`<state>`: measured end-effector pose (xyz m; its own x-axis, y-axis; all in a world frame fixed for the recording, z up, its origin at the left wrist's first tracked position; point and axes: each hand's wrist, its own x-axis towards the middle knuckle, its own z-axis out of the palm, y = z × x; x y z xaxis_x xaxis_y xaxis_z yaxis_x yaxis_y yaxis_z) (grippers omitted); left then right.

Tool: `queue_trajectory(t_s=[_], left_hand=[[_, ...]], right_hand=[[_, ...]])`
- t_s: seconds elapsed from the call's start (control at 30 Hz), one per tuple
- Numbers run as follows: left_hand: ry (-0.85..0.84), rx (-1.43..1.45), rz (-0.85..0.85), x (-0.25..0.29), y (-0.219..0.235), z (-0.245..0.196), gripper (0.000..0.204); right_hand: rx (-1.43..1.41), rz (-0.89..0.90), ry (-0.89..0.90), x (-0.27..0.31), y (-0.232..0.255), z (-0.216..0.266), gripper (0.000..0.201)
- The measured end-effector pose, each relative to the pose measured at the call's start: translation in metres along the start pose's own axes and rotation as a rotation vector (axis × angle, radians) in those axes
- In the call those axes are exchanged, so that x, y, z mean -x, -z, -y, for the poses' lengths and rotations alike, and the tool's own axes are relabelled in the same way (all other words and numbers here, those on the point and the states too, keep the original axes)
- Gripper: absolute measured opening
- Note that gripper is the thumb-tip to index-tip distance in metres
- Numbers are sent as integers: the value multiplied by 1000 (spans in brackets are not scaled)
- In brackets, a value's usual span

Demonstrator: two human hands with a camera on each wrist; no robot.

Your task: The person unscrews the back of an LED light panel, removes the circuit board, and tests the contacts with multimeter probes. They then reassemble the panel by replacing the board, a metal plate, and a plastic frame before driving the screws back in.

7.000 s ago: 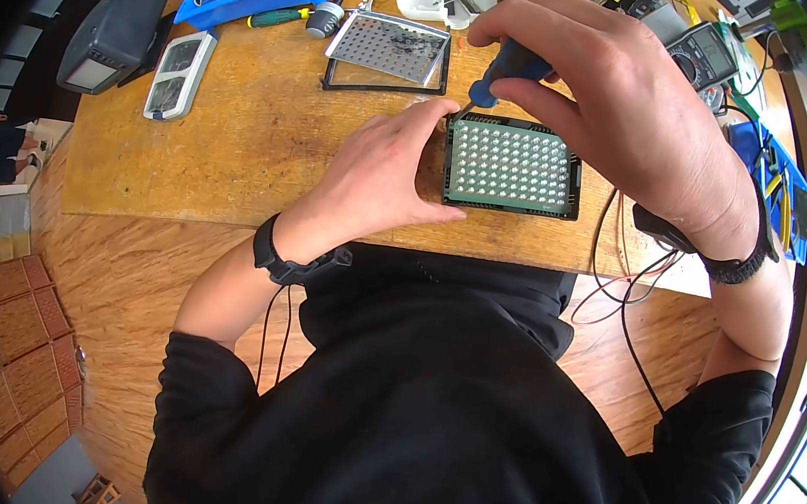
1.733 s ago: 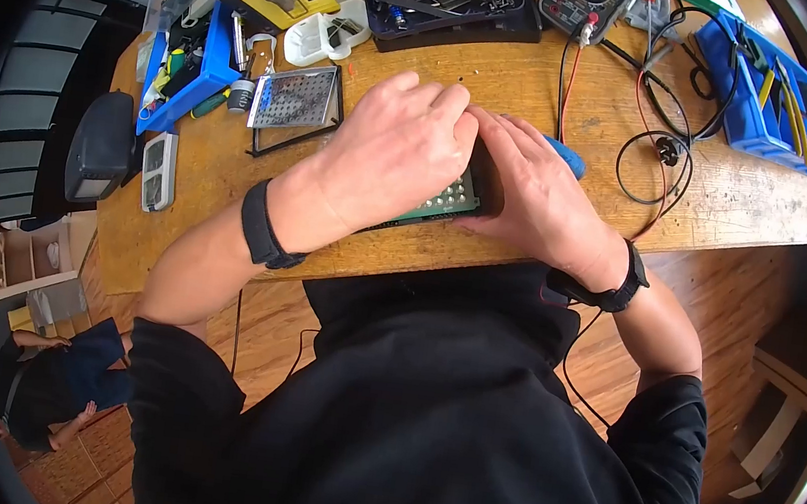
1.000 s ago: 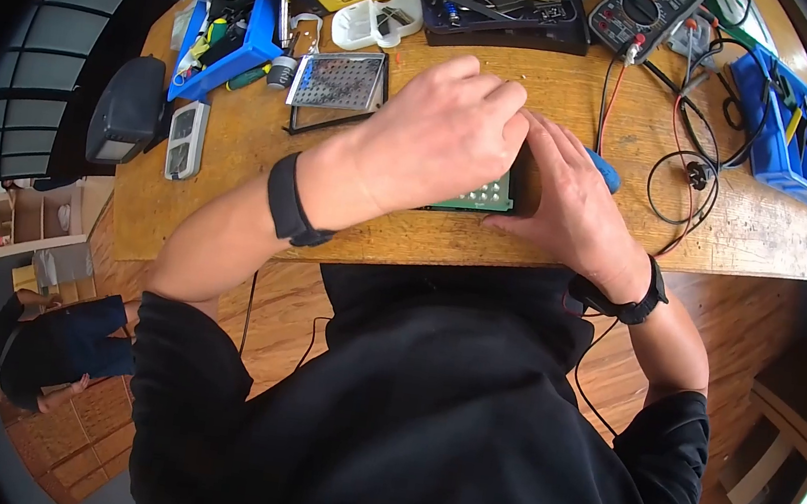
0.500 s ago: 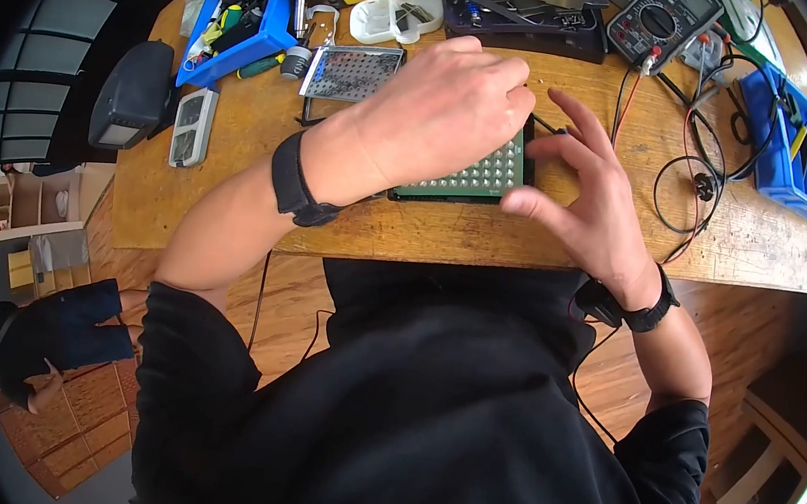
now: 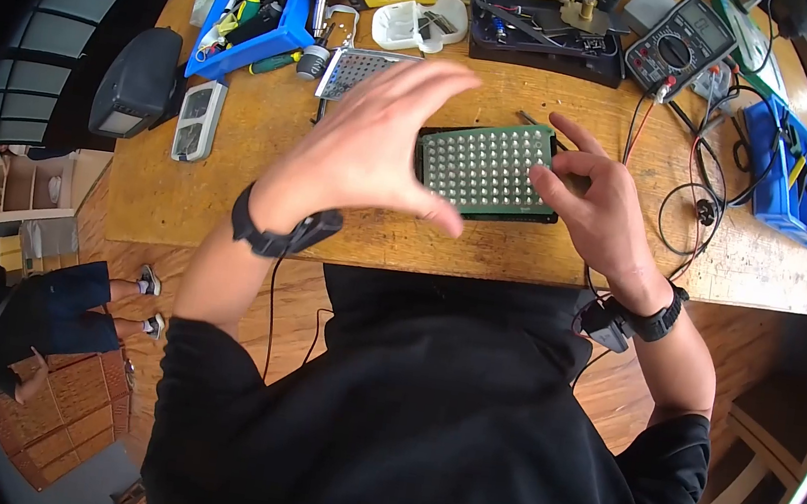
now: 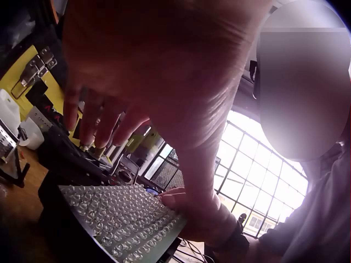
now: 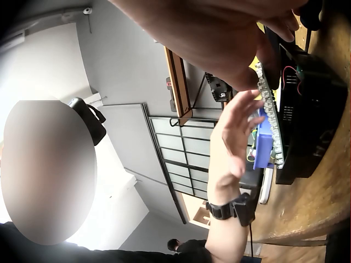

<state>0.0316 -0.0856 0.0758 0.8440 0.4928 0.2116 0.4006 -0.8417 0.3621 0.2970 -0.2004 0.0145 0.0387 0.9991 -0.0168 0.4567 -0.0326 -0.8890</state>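
A green LED board with rows of clear LEDs sits at the black case near the front of the bench. My right hand pinches the board's right edge with thumb and fingers. From the right wrist view, the board stands tilted away from the case, and a thin red wire shows in the gap. My left hand is held over the board's left end, fingers and thumb spread, holding nothing. A screwdriver lies behind the board, mostly hidden by the right hand.
A perforated metal plate lies behind the left hand. Further back are a white tray, a dark tool case and a multimeter. Blue bins flank the bench, and cables loop at right.
My left hand has drawn back leftwards from the board and spread its fingers. My right hand has closed on the board's right edge. Earlier, my right hand held the screwdriver.
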Motion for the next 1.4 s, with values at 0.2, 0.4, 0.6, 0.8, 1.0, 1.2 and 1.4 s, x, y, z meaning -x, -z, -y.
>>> queue_trajectory(t_s=[0.2, 0.4, 0.6, 0.8, 1.0, 1.2, 1.4], left_hand=[[297, 172, 131, 49, -29, 7, 117], [262, 230, 12, 52, -44, 11, 103], [252, 223, -13, 50, -48, 11, 100], [253, 259, -6, 49, -48, 13, 101], [228, 231, -46, 49, -50, 11, 96], [225, 210, -61, 48, -51, 10, 97], [241, 237, -36, 49, -49, 9, 98]], right_hand=[[14, -10, 25, -1, -7, -1, 41], [60, -2, -18, -5, -8, 8, 45], [43, -20, 10, -4, -13, 11, 40], [86, -19, -55, -6, -9, 13, 39], [160, -103, 54, -5, -11, 9, 40], [145, -119, 42, -4, -12, 11, 39], [242, -120, 43, -2, -10, 12, 39]])
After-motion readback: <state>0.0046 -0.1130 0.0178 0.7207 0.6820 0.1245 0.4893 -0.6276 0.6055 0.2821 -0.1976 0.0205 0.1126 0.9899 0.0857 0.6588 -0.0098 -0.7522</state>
